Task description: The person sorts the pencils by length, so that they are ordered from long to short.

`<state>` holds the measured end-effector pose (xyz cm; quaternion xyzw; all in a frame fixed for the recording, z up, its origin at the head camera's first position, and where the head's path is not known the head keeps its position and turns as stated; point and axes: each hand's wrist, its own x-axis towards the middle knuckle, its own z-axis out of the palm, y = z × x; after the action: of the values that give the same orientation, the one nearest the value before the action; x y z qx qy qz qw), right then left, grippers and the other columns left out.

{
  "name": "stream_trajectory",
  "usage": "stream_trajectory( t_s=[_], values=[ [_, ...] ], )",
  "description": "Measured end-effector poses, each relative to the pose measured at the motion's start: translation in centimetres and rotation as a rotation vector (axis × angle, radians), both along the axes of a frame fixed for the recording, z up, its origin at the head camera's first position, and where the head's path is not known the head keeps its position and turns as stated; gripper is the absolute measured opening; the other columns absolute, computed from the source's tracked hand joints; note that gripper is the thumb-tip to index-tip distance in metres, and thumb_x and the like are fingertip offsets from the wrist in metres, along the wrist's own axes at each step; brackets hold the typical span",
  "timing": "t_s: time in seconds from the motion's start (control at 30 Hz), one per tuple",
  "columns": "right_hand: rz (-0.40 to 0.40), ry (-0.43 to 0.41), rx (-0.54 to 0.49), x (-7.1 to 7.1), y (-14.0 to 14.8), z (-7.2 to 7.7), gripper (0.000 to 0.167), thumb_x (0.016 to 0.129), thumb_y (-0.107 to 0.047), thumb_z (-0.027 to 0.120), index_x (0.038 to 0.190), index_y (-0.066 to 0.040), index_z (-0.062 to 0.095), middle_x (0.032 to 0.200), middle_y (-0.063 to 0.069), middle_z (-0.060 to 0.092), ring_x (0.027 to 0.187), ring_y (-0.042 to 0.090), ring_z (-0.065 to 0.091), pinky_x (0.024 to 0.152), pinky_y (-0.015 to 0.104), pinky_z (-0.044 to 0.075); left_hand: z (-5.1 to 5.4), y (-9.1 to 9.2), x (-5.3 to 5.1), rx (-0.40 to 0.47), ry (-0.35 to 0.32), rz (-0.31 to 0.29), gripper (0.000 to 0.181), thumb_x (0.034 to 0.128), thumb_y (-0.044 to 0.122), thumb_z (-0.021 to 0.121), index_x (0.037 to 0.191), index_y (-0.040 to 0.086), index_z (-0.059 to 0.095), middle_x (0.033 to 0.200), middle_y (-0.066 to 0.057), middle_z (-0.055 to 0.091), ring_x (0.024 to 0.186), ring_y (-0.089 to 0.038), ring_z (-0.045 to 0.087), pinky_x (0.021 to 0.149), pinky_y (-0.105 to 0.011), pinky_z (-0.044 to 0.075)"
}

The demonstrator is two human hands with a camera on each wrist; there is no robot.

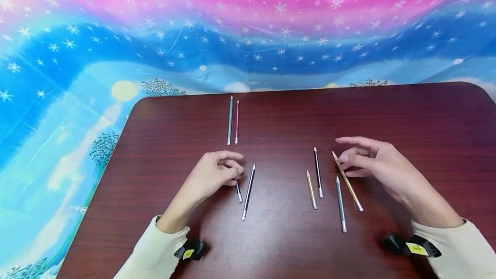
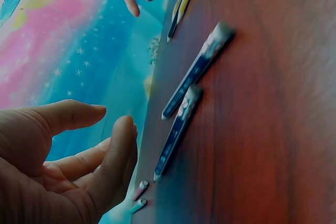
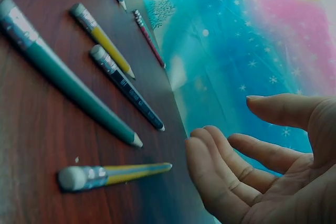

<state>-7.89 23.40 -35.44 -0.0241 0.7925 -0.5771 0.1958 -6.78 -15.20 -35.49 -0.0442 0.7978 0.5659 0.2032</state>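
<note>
In the head view my left hand (image 1: 209, 175) hovers over a dark pencil (image 1: 238, 193), partly covering it; another dark pencil (image 1: 249, 191) lies just to its right. The left wrist view shows the thumb and fingers of that hand (image 2: 79, 156) apart, with nothing between them. My right hand (image 1: 379, 162) is above the tip of a gold-yellow pencil (image 1: 348, 184), and in the right wrist view its relaxed fingers (image 3: 226, 171) hold nothing. Left of that pencil lie a green pencil (image 1: 340, 203), a black pencil (image 1: 318, 171) and a shorter yellow pencil (image 1: 311, 189).
A teal pencil (image 1: 230, 119) and a pink-red pencil (image 1: 237, 122) lie side by side near the back edge of the dark wooden table (image 1: 279, 132). Behind the table hangs a pink and blue cloth (image 1: 248, 25) with snowflakes.
</note>
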Motion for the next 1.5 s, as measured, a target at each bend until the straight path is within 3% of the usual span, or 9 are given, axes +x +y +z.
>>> stream_trajectory(
  t_s=[0.13,0.33,0.5,1.0,1.27,1.5],
  values=[
    [0.01,-0.011,0.052,0.3,0.3,-0.3,0.054,0.105,-0.019,0.065,0.154,-0.004,0.047,0.105,-0.005,0.076,0.098,0.008,0.073,0.081,0.03,0.064,-0.2,0.2,1.0,0.001,-0.007,-0.016,0.035,0.0916,0.003,0.069,0.126,0.001,0.071,0.094,-0.006,0.074,0.08,-0.013,0.072,0.075,-0.03,0.065],
    [0.027,-0.017,0.105,0.9,0.6,-0.7,0.054,0.106,-0.014,0.062,0.155,0.0,0.045,0.103,-0.002,0.073,0.098,0.005,0.072,0.081,0.03,0.064,-0.4,0.6,2.1,-0.013,0.023,-0.078,0.04,0.0914,0.004,0.072,0.131,-0.001,0.069,0.099,-0.011,0.075,0.071,-0.013,0.071,0.069,-0.026,0.06],
    [0.027,-0.003,0.125,1.1,0.8,-1.2,0.051,0.106,-0.01,0.059,0.154,0.002,0.045,0.101,-0.003,0.072,0.095,0.002,0.07,0.079,0.029,0.064,-0.5,1.0,2.6,-0.063,0.048,-0.086,0.042,0.0885,0.004,0.072,0.13,0.002,0.069,0.104,-0.008,0.075,0.074,-0.01,0.07,0.064,-0.024,0.055],
    [0.029,-0.014,0.12,1.4,1.2,-1.8,0.051,0.107,-0.009,0.057,0.154,0.004,0.043,0.101,-0.004,0.071,0.094,0.001,0.069,0.077,0.029,0.064,-0.4,1.3,3.4,-0.221,0.1,-0.056,0.037,0.0896,0.007,0.076,0.126,0.008,0.073,0.105,-0.004,0.076,0.088,-0.012,0.075,0.07,-0.025,0.059],
    [0.033,-0.018,0.118,1.5,1.0,-2.0,0.052,0.106,-0.007,0.057,0.154,0.006,0.042,0.099,-0.007,0.07,0.092,-0.001,0.069,0.075,0.028,0.063,-0.1,1.7,3.5,-0.221,0.106,-0.033,0.038,0.0888,0.003,0.076,0.126,0.005,0.072,0.105,-0.007,0.076,0.09,-0.015,0.076,0.066,-0.025,0.061],
    [0.027,-0.039,0.112,1.6,1.1,-2.1,0.054,0.105,-0.01,0.061,0.154,0.004,0.043,0.101,-0.003,0.069,0.093,0.0,0.07,0.076,0.03,0.064,0.0,1.9,3.8,-0.294,0.147,-0.045,0.039,0.0867,0.006,0.079,0.125,0.007,0.073,0.105,-0.004,0.076,0.092,-0.011,0.074,0.078,-0.028,0.06]
  ],
)
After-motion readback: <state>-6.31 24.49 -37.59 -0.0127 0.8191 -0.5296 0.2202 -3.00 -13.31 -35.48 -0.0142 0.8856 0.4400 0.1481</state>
